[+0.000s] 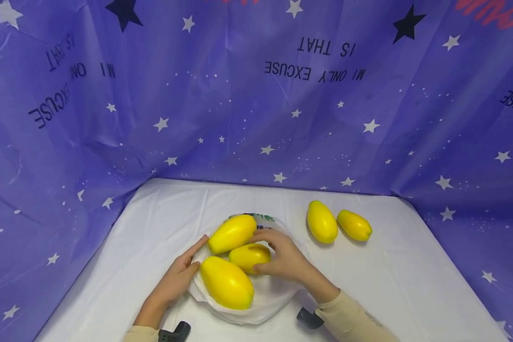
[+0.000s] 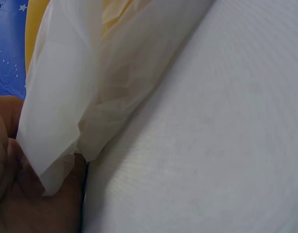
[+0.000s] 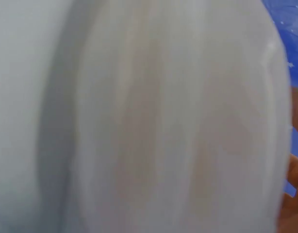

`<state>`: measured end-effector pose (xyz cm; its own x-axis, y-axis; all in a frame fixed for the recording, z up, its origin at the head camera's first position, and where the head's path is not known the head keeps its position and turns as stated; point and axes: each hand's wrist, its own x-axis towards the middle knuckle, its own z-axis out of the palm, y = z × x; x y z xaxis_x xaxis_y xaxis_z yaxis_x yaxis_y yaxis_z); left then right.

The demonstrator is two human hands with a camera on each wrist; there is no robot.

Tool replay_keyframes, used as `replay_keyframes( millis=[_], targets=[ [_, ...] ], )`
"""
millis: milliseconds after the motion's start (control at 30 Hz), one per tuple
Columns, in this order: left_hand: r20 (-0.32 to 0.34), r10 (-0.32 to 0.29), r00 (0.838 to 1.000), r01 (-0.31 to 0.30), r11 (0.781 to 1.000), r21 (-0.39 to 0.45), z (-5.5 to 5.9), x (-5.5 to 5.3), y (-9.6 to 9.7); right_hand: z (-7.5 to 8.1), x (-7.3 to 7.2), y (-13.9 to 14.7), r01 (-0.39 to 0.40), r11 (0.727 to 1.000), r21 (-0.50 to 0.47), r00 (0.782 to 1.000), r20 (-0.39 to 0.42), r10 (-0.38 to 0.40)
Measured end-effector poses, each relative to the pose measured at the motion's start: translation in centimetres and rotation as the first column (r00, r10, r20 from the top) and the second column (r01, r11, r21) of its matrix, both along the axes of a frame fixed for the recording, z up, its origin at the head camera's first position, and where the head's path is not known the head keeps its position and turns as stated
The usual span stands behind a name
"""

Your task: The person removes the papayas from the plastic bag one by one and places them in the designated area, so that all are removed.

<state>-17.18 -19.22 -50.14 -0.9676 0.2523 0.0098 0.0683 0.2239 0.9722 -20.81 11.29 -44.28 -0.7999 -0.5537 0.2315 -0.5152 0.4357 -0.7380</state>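
Observation:
Three yellow papayas lie in a white plastic bag (image 1: 273, 299) spread on the table: an upper papaya (image 1: 232, 233), a smaller middle papaya (image 1: 244, 258) and a large lower papaya (image 1: 227, 283). My right hand (image 1: 282, 254) curls round the middle papaya, thumb at its lower right side, other fingers by the upper papaya's right end. At the bag's left side, my left hand (image 1: 177, 278) holds the rim, index finger extended toward the upper papaya. In the left wrist view the bag's edge (image 2: 61, 107) folds over the palm. The right wrist view mostly shows the bag's blurred side (image 3: 183, 116).
To the right of the bag lie two more yellow papayas, one larger (image 1: 322, 222) and one smaller (image 1: 355, 225). The white-covered table (image 1: 393, 285) is bordered by a purple star-printed curtain (image 1: 248, 104) at the back and both sides.

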Motion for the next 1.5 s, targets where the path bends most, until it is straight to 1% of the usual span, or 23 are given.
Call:
replay_keyframes(
  millis=[233, 333, 433, 600, 700, 833, 967, 1167, 1300, 1500],
  targets=[
    [-0.018, -0.013, 1.0, 0.013, 1.0, 0.005, 0.4, 0.2, -0.5, -0.5, 0.7, -0.7, 0.017, 0.996, 0.086, 1.0, 0.019, -0.019],
    [-0.032, -0.021, 0.999, 0.022, 1.0, 0.009, 0.4, 0.1, -0.5, -0.5, 0.7, -0.6, 0.022, 0.994, 0.11, 1.0, 0.019, -0.024],
    [-0.054, -0.026, 0.998, 0.027, 1.0, 0.009, 0.6, -0.2, -0.3, -0.3, 0.4, -0.4, 0.029, 0.993, 0.117, 1.0, 0.001, -0.029],
    [-0.074, -0.027, 0.997, 0.026, 1.0, -0.005, 1.0, -0.9, 0.2, 0.2, -0.2, 0.0, 0.034, 0.994, 0.108, 0.999, -0.007, -0.034],
    [-0.066, -0.017, 0.998, 0.016, 1.0, -0.014, 1.2, -1.0, 0.2, 0.3, -0.3, -0.1, 0.03, 0.992, 0.119, 1.0, -0.002, -0.03],
    [-0.052, 0.005, 0.999, -0.006, 1.0, -0.019, 1.2, -0.7, 0.0, 0.3, -0.3, -0.3, 0.02, 0.992, 0.123, 1.0, -0.002, -0.02],
    [-0.042, 0.001, 0.999, -0.002, 1.0, -0.015, 0.8, -0.4, -0.2, 0.1, 0.0, -0.3, 0.019, 0.993, 0.119, 1.0, -0.001, -0.019],
    [-0.032, -0.002, 0.999, 0.002, 1.0, -0.01, 0.3, -0.4, -0.2, 0.2, 0.5, 0.3, 0.04, 0.995, 0.097, 0.999, -0.019, -0.038],
    [-0.022, -0.017, 1.0, 0.017, 1.0, 0.016, 0.2, -0.2, -0.1, 0.6, 0.7, 0.8, 0.05, 0.996, 0.068, 0.999, -0.013, -0.049],
    [-0.02, -0.036, 0.999, 0.037, 0.998, 0.045, 0.1, 0.1, 0.1, 1.1, 0.8, 1.8, 0.081, 0.995, 0.058, 0.997, -0.003, -0.081]
  ],
)
